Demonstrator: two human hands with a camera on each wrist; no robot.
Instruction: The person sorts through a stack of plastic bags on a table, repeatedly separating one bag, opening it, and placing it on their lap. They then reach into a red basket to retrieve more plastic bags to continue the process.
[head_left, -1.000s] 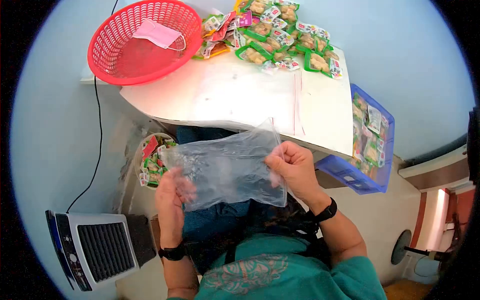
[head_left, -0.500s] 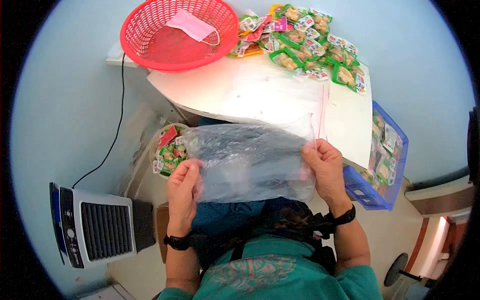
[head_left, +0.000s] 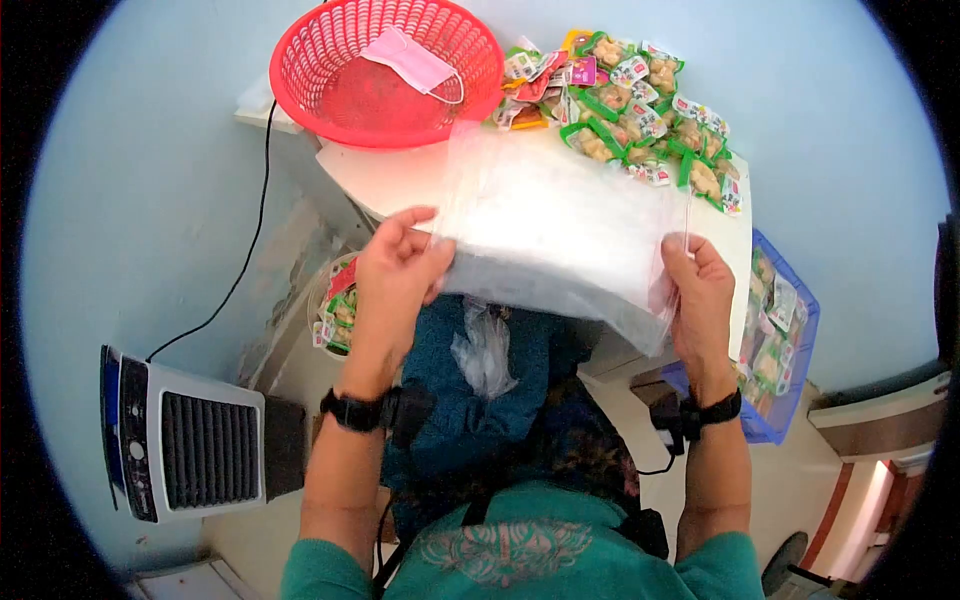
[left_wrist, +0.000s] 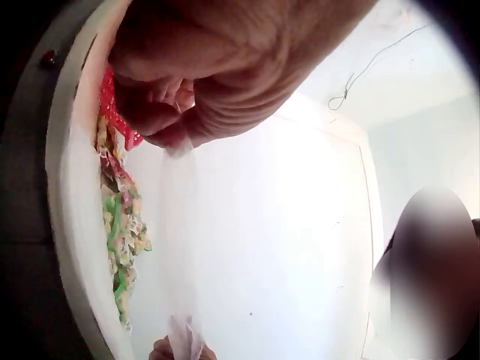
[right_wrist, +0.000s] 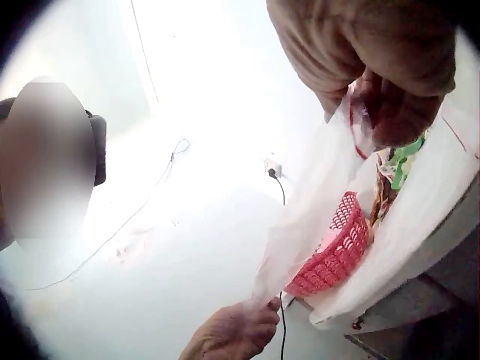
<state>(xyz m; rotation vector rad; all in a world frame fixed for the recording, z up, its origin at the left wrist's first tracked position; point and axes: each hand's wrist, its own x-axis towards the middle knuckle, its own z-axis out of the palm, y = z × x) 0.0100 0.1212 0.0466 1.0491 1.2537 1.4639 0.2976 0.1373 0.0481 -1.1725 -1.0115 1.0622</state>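
Head view shows the clear plastic bag point(head_left: 555, 220), held low and rumpled over the lap a moment ago, now raised and drawn out flat above the white worktop point(head_left: 385, 175), its near edge hanging past the front. The left hand point(head_left: 395, 270) has shifted from the bag's lower corner to pinch its left edge between thumb and curled fingers; the right hand point(head_left: 695, 290) pinches the right edge in the same way. I judge the shaking-out done and the bag at the point of being spread. By count: one bag in the hands, one crumpled scrap of film point(head_left: 485, 350) on the lap, one red basket point(head_left: 340, 95) with one pink face mask point(head_left: 412, 58), one blue crate point(head_left: 765, 425), one round tub point(head_left: 316, 290), one fan heater point(head_left: 190, 440), and a heap of snack packets point(head_left: 640, 110) too overlapped to count.
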